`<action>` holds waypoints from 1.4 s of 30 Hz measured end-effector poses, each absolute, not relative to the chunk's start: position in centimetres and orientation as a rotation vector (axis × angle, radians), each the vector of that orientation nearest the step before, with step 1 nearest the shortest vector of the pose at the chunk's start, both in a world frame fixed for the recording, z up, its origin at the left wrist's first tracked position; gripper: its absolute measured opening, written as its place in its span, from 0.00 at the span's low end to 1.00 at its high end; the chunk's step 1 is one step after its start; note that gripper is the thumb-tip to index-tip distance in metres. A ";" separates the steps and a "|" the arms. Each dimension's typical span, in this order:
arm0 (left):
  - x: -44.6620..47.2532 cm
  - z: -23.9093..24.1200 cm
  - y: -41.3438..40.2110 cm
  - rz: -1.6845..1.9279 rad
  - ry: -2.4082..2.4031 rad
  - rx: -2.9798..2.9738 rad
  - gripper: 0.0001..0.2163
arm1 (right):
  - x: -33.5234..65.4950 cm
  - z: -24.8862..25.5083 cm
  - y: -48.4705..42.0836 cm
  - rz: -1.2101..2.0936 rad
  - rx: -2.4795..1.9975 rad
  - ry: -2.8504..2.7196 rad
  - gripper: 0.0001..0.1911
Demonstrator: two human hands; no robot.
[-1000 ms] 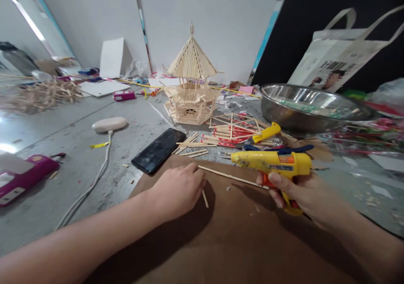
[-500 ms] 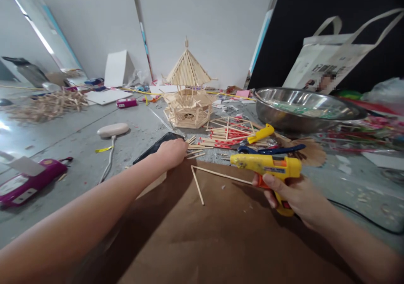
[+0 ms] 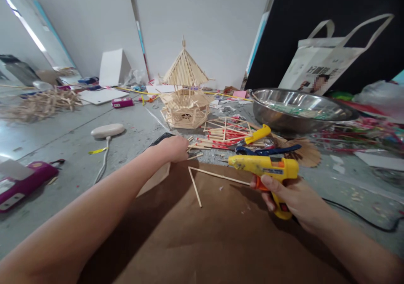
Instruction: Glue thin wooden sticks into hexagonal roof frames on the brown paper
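Observation:
My right hand (image 3: 285, 193) grips a yellow hot glue gun (image 3: 265, 166), its fingers by the orange trigger and its nozzle pointing left. My left hand (image 3: 177, 148) is closed, knuckles up, at the near left end of a bunch of thin wooden sticks (image 3: 205, 146); its fingertips are hidden, and so is anything in them. A dark flat object (image 3: 161, 138) lies partly behind that hand. On the brown paper (image 3: 176, 229) between my hands, light sticks (image 3: 217, 176) form an open angle, whose right end meets my right fingers.
A stick-built pagoda model (image 3: 184, 94) stands behind the sticks. Yellow-handled (image 3: 258, 134) and blue-handled (image 3: 268, 150) tools lie before a steel basin (image 3: 299, 107). To the left are a white corded device (image 3: 107, 130), a purple power strip (image 3: 31, 183) and a stick pile (image 3: 44, 103).
The view has shifted slightly. My left hand has moved a little and stays closed by the loose sticks. My right hand keeps the glue gun in nearly the same place.

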State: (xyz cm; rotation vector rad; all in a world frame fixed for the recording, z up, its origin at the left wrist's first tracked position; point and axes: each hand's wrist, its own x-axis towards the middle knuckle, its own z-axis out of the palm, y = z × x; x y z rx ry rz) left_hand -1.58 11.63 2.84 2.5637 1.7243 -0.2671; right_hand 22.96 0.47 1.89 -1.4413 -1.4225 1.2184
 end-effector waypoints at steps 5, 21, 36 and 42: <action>-1.8 4.0 11.3 0.040 1.707 2.564 0.09 | 23.0 1.7 0.5 1.233 -1.460 -1.414 0.18; 0.6 3.2 7.0 0.092 0.983 1.926 0.09 | 24.9 2.1 0.9 1.233 -1.433 -1.465 0.18; 1.0 3.3 6.7 0.053 0.925 2.032 0.08 | 24.4 1.8 0.6 1.300 -1.448 -1.441 0.18; 1.0 3.2 6.7 0.045 0.928 2.075 0.07 | 24.0 2.0 0.5 1.360 -1.413 -1.392 0.17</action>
